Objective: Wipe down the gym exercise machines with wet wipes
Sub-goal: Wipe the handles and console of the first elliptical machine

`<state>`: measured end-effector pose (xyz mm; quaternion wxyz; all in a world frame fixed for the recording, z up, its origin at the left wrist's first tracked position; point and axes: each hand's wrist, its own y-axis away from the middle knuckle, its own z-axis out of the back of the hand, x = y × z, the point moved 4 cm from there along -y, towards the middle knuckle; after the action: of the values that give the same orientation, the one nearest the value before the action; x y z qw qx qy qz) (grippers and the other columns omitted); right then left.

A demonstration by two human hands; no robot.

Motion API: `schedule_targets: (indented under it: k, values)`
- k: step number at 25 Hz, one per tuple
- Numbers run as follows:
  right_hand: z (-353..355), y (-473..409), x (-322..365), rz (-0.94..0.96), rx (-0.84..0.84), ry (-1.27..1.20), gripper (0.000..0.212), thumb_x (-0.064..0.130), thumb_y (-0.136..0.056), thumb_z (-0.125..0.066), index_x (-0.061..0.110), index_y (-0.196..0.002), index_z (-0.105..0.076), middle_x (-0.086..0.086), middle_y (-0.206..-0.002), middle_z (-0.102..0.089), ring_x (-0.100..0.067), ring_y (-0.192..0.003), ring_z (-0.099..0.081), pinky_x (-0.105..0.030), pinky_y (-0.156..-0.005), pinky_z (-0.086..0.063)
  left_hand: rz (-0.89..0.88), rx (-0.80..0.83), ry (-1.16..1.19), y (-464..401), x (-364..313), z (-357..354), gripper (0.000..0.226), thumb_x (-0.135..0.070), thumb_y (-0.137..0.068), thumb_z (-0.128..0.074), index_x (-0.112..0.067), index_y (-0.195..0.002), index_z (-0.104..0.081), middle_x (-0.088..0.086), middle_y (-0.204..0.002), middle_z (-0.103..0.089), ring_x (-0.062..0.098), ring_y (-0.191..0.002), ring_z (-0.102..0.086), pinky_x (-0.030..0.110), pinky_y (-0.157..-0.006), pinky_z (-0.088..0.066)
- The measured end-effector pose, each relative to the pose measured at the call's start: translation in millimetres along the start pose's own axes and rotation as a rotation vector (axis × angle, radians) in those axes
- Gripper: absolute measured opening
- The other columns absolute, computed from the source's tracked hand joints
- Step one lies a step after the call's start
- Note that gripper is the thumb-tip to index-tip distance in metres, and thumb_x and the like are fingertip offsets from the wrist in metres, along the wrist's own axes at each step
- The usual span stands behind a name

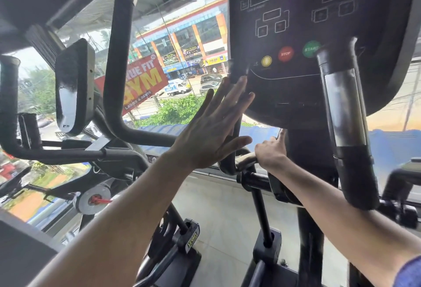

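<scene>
I stand at a black cardio machine whose console point(319, 25) fills the upper right, with yellow, red STOP and green START buttons. My left hand point(211, 132) is raised flat with fingers spread, its fingertips at the console's lower left edge. My right hand point(271, 152) is lower, curled round the end of a chrome handlebar grip point(245, 161), its index finger pointing up against the column under the console. No wet wipe shows in either hand.
A thick black upright handle with a chrome band point(346, 116) stands right of the console. A neighbouring machine's console point(73, 86) and curved black handle point(118, 59) are at left. Behind is a large window point(182, 36) over a street. Grey floor lies below.
</scene>
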<state>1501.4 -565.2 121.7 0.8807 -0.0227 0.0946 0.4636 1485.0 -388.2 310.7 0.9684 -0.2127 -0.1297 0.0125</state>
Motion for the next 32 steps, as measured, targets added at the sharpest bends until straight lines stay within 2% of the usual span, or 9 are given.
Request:
schedule_targets:
  k: [7, 9, 12, 15, 18, 20, 24, 27, 32]
  values:
    - [0, 34, -5, 0.080, -0.362, -0.254, 0.019, 0.013, -0.091, -0.058, 0.023, -0.098, -0.073, 0.000, -0.077, -0.070, -0.029, -0.093, -0.066, -0.063, -0.121, 0.001, -0.011, -0.005, 0.003, 0, -2, 1, 0.082, -0.058, -0.101, -0.040, -0.011, -0.166, -0.019, 0.005, -0.173, 0.009, 0.031, -0.161, 0.010, 0.064, -0.126, -0.012]
    - [-21, 42, -13, 0.044, -0.432, -0.583, 0.012, 0.021, -0.091, -0.064, 0.020, -0.090, -0.076, -0.002, -0.078, -0.073, -0.026, -0.091, -0.067, -0.046, -0.120, -0.022, -0.004, -0.007, 0.014, 1, -2, 0, 0.083, -0.057, -0.101, -0.041, -0.011, -0.166, -0.019, 0.005, -0.173, 0.010, 0.031, -0.161, 0.010, 0.064, -0.127, -0.011]
    - [-44, 86, -13, -0.172, -0.527, -1.501, 0.007, 0.027, -0.090, -0.073, 0.022, -0.091, -0.078, 0.006, -0.084, -0.077, -0.011, -0.084, -0.071, -0.028, -0.079, -0.054, 0.011, -0.001, 0.024, 1, -1, -1, 0.083, -0.055, -0.101, -0.045, -0.011, -0.166, -0.019, 0.004, -0.174, 0.010, 0.030, -0.161, 0.011, 0.064, -0.126, -0.013]
    - [-68, 103, 28, -0.474, -0.247, -2.316, 0.009, 0.013, -0.093, -0.072, 0.005, -0.098, -0.071, -0.007, -0.081, -0.074, -0.021, -0.074, -0.070, -0.027, -0.058, -0.058, 0.005, -0.003, 0.024, 0, -3, -1, 0.083, -0.058, -0.102, -0.040, -0.010, -0.166, -0.018, 0.006, -0.174, 0.009, 0.032, -0.161, 0.011, 0.066, -0.125, -0.013]
    - [-57, 72, 48, -0.656, 0.093, -2.602, 0.007, -0.006, -0.096, -0.058, -0.003, -0.096, -0.064, -0.013, -0.077, -0.064, -0.022, -0.069, -0.062, -0.031, -0.061, -0.062, 0.027, 0.017, -0.021, 1, -4, -2, 0.084, -0.055, -0.101, -0.043, -0.010, -0.166, -0.017, 0.008, -0.174, 0.008, 0.031, -0.161, 0.011, 0.066, -0.125, -0.011]
    - [-39, 59, 51, -0.654, 0.164, -2.681, 0.029, -0.012, -0.097, -0.038, 0.002, -0.097, -0.063, -0.010, -0.074, -0.058, -0.016, -0.065, -0.054, -0.034, -0.073, -0.059, 0.021, 0.029, -0.062, 1, -4, -1, 0.084, -0.061, -0.102, -0.036, -0.011, -0.167, -0.015, 0.007, -0.174, 0.010, 0.031, -0.161, 0.011, 0.065, -0.126, -0.009]
    - [0, 95, 79, -0.391, 0.243, -2.963, 0.039, -0.021, -0.088, -0.023, 0.001, -0.079, -0.054, -0.006, -0.057, -0.047, -0.011, -0.048, -0.046, -0.032, -0.076, -0.054, 0.026, 0.034, -0.085, 1, -3, 0, 0.086, -0.068, -0.102, -0.025, -0.012, -0.167, -0.014, 0.007, -0.174, 0.011, 0.031, -0.161, 0.010, 0.066, -0.126, -0.008]
    - [24, 126, 96, -0.209, 0.320, -3.172, 0.036, -0.026, -0.085, -0.025, -0.008, -0.081, -0.057, -0.021, -0.084, -0.066, -0.023, -0.072, -0.065, -0.036, -0.080, -0.063, 0.022, 0.037, -0.096, 1, -5, 0, 0.087, -0.070, -0.102, -0.022, -0.012, -0.167, -0.014, 0.006, -0.173, 0.012, 0.031, -0.161, 0.011, 0.067, -0.125, -0.008]
    - [20, 174, 86, -0.013, 0.442, -2.940, 0.032, -0.008, -0.103, -0.035, -0.009, -0.109, -0.066, -0.022, -0.092, -0.070, -0.026, -0.080, -0.069, -0.035, -0.077, -0.063, 0.038, 0.046, -0.089, 3, -5, 1, 0.087, -0.071, -0.102, -0.020, -0.014, -0.167, -0.012, 0.007, -0.174, 0.012, 0.030, -0.161, 0.011, 0.067, -0.125, -0.008]
